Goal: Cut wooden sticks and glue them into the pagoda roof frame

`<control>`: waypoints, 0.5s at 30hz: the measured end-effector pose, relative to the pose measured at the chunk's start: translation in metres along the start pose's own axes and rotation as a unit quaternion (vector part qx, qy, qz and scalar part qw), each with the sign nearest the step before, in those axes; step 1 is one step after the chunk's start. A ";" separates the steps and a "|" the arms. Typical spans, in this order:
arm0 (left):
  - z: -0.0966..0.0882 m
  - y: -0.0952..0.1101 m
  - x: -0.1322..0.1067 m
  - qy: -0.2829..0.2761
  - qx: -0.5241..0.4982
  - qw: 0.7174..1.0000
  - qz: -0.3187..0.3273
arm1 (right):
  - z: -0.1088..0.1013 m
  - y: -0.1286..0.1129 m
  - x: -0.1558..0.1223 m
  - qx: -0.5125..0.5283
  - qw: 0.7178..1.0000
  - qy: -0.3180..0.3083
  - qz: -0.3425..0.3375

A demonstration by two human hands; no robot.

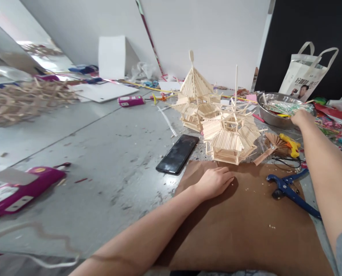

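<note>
My left hand (216,181) rests on the brown sheet (245,230), its fingers curled together, and I see nothing in them. Just beyond it stands a small model pavilion of thin wooden sticks (231,138), with one stick rising upright from its top. Behind that is a second stick model with a pointed roof (195,86). At the far right my right hand (304,117) reaches over the rim of a metal bowl (274,120) that holds several thin sticks and plastic wrapping. Its fingertips are hidden, so any hold is unclear.
A blue cutter (291,195) lies on the sheet's right side, near a yellow glue gun (291,145) and a folded brown fan (274,143). A black phone (178,154) lies left of the models. Farther left are a purple power strip (27,189) and a blurred stick structure (30,97).
</note>
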State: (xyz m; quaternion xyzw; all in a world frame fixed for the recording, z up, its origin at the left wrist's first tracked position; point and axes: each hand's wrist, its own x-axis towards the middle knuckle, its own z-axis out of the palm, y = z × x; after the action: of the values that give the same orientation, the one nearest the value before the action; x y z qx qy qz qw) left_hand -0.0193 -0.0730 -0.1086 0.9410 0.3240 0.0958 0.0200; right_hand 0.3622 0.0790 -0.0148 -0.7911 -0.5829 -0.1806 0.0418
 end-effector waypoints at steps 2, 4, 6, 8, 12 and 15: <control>-0.001 0.000 0.000 -0.006 0.003 1.000 -0.002 | -0.001 0.000 0.003 -0.001 0.998 -0.033 0.047; -0.002 0.000 0.000 -0.010 0.001 1.000 -0.001 | -0.003 -0.002 0.004 0.000 0.995 -0.058 0.081; -0.002 0.000 0.000 -0.010 -0.004 1.000 0.003 | -0.004 -0.003 0.004 0.005 0.993 -0.068 0.093; -0.002 -0.001 0.000 -0.006 -0.008 1.000 0.006 | -0.004 -0.004 0.003 0.008 0.992 -0.072 0.103; 0.001 -0.001 -0.001 0.008 -0.019 1.000 0.002 | -0.006 -0.006 -0.005 0.002 0.991 -0.049 0.128; 0.004 -0.001 -0.001 0.025 -0.024 0.999 0.004 | -0.014 -0.005 -0.015 0.000 0.991 0.001 0.132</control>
State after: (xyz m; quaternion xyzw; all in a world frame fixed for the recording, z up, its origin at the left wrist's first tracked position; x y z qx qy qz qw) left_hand -0.0196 -0.0729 -0.1124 0.9389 0.3180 0.1271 0.0336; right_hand 0.3504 0.0632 -0.0077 -0.8608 -0.4735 -0.1746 0.0660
